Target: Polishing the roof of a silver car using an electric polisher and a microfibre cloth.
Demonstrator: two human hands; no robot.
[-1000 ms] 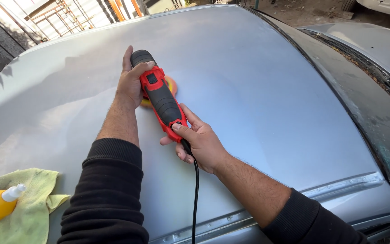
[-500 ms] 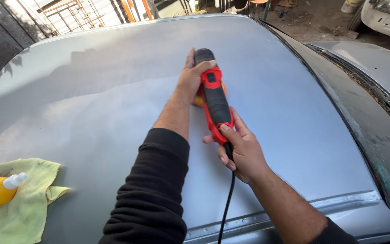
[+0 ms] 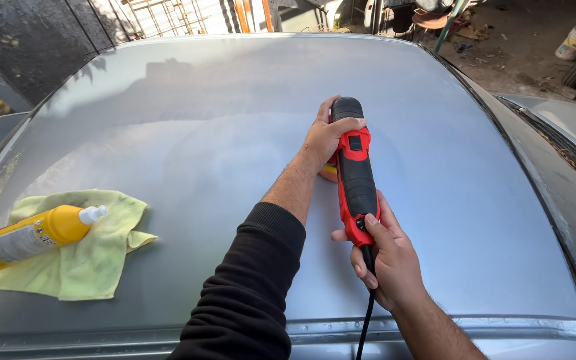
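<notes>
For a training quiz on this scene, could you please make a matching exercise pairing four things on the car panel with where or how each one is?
Things:
1. red and black electric polisher
2. yellow plastic bottle with white cap
3. pale green cloth
4. black power cord

States:
A. spread flat under the bottle
B. hanging below the right hand
C. lying on its side
D. held by both hands, left hand on its head

Pairs: 1-D, 2-C, 3-A, 4-B

Polisher pad (image 3: pixel 329 172) mostly hidden behind left wrist; cord (image 3: pixel 366 320) cut off by bottom edge
</notes>
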